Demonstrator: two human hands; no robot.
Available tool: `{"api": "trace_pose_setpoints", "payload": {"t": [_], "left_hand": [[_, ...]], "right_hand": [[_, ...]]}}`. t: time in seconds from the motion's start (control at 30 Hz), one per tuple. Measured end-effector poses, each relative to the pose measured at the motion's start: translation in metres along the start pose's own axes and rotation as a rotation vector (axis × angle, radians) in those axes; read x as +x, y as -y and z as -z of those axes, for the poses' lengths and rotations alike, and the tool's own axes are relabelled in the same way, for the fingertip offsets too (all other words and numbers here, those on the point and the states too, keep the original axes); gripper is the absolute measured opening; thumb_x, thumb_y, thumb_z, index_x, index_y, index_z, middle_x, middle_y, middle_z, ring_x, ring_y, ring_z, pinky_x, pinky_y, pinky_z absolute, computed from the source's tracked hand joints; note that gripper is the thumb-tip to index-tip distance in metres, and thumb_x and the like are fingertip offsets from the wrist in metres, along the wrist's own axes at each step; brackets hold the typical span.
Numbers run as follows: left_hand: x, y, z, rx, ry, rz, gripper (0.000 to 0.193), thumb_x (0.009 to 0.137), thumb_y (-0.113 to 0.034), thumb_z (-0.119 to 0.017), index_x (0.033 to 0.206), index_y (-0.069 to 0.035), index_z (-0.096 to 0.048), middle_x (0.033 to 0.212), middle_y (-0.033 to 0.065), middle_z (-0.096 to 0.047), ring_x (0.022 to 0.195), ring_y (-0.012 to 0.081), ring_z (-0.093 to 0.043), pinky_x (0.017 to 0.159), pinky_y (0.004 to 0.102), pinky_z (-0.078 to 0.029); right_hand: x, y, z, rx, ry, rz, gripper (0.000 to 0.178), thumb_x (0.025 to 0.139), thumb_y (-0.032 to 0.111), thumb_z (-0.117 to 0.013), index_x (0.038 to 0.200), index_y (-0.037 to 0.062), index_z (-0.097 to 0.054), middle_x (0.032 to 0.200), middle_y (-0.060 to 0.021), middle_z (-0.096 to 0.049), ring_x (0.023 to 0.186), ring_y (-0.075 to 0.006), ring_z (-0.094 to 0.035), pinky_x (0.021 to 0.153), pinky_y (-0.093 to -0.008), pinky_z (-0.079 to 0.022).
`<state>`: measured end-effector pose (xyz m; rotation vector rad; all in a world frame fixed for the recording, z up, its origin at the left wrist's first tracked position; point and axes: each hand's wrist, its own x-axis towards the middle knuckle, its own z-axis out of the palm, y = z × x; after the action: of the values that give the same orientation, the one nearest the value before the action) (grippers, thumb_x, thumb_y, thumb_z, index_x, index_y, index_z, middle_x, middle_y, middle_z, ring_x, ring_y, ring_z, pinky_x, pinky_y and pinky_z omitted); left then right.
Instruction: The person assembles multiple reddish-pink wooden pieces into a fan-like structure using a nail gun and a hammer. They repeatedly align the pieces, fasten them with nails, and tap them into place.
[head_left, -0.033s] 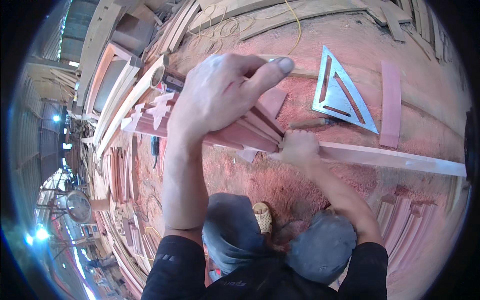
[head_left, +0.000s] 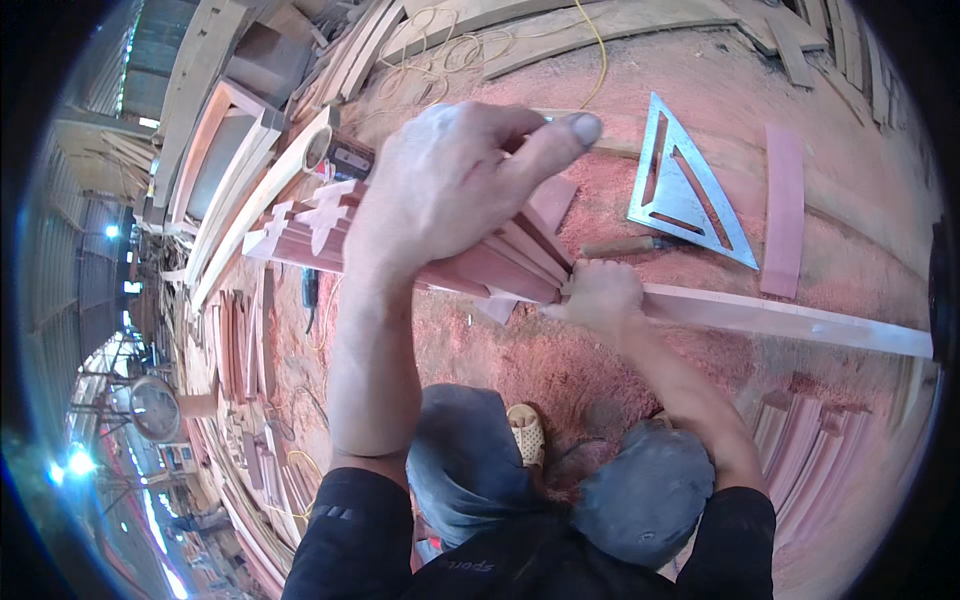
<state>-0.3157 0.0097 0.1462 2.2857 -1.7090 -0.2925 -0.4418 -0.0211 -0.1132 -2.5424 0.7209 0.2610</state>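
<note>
My left hand [head_left: 440, 185] is raised above a bundle of grooved reddish wood mouldings [head_left: 500, 262]. Its thumb points right and its fingers curl under, so whatever they hold is hidden. At the right end of the mouldings my right hand [head_left: 603, 295] is closed round a long wooden strip [head_left: 780, 318], which runs off to the right. The fingertips touch the mouldings' ends. Beyond the right hand lie a tool with a wooden handle [head_left: 615, 246] and a silver metal set square [head_left: 692, 190] with slots. The mouldings' notched left ends [head_left: 325, 215] show past my left wrist.
A flat pink board [head_left: 782, 210] lies right of the set square. More mouldings [head_left: 815, 450] rest at the lower right. A dark-bodied power tool [head_left: 345, 160] sits behind the bundle at left. A yellow cord [head_left: 598, 50] crosses the far side. Reddish sawdust [head_left: 480, 355] covers the ground.
The whole view has shifted very slightly. Both hands keep the same pose and place on the wood.
</note>
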Motion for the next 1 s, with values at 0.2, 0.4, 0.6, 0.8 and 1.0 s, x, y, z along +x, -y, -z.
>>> {"api": "trace_pose_setpoints", "payload": {"t": [0.2, 0.4, 0.6, 0.8, 1.0], "left_hand": [[-0.009, 0.006, 0.001, -0.195, -0.154, -0.148, 0.072, 0.105, -0.066, -0.061, 0.093, 0.004, -0.075, 0.061, 0.0096, -0.050, 0.061, 0.0167, -0.053, 0.060, 0.0402, -0.045], [-0.012, 0.009, 0.001, -0.072, -0.091, -0.169, 0.070, 0.100, -0.067, -0.063, 0.080, -0.003, -0.078, 0.066, 0.0234, -0.067, 0.074, 0.0448, -0.072, 0.072, 0.0534, -0.058], [-0.033, 0.038, 0.003, -0.099, -0.207, -0.404, 0.055, 0.099, -0.052, -0.073, 0.113, 0.001, -0.077, 0.074, 0.0188, -0.070, 0.073, 0.0392, -0.073, 0.070, 0.0469, -0.056], [-0.034, 0.042, -0.013, -0.155, -0.257, -0.252, 0.045, 0.098, -0.044, -0.073, 0.102, 0.001, -0.075, 0.071, 0.0182, -0.069, 0.071, 0.0410, -0.070, 0.068, 0.0474, -0.055], [-0.036, 0.043, -0.012, -0.193, -0.248, -0.242, 0.048, 0.100, -0.045, -0.071, 0.085, 0.001, -0.068, 0.071, 0.0212, -0.065, 0.071, 0.0430, -0.067, 0.066, 0.0498, -0.052]], "right_hand": [[-0.001, 0.000, -0.009, 0.040, -0.122, -0.086, 0.074, 0.078, 0.080, -0.074, 0.099, 0.0096, -0.084, 0.091, -0.0140, -0.080, 0.090, -0.0333, -0.081, 0.083, -0.0478, -0.064], [-0.002, -0.001, -0.017, 0.000, -0.237, -0.020, 0.079, 0.071, 0.081, -0.078, 0.097, 0.0066, -0.083, 0.089, -0.0165, -0.079, 0.088, -0.0348, -0.080, 0.080, -0.0485, -0.063], [-0.002, -0.003, -0.017, 0.022, -0.190, -0.035, 0.080, 0.074, 0.080, -0.079, 0.113, 0.0107, -0.076, 0.096, -0.0159, -0.080, 0.093, -0.0366, -0.079, 0.083, -0.0500, -0.062], [-0.001, -0.004, -0.019, 0.060, -0.220, -0.024, 0.077, 0.073, 0.076, -0.084, 0.114, 0.0119, -0.075, 0.096, -0.0131, -0.081, 0.092, -0.0349, -0.079, 0.083, -0.0493, -0.062], [0.000, -0.009, -0.027, 0.158, -0.267, 0.008, 0.070, 0.073, 0.073, -0.084, 0.114, 0.0165, -0.077, 0.095, -0.0111, -0.081, 0.091, -0.0339, -0.079, 0.082, -0.0492, -0.062]]}}
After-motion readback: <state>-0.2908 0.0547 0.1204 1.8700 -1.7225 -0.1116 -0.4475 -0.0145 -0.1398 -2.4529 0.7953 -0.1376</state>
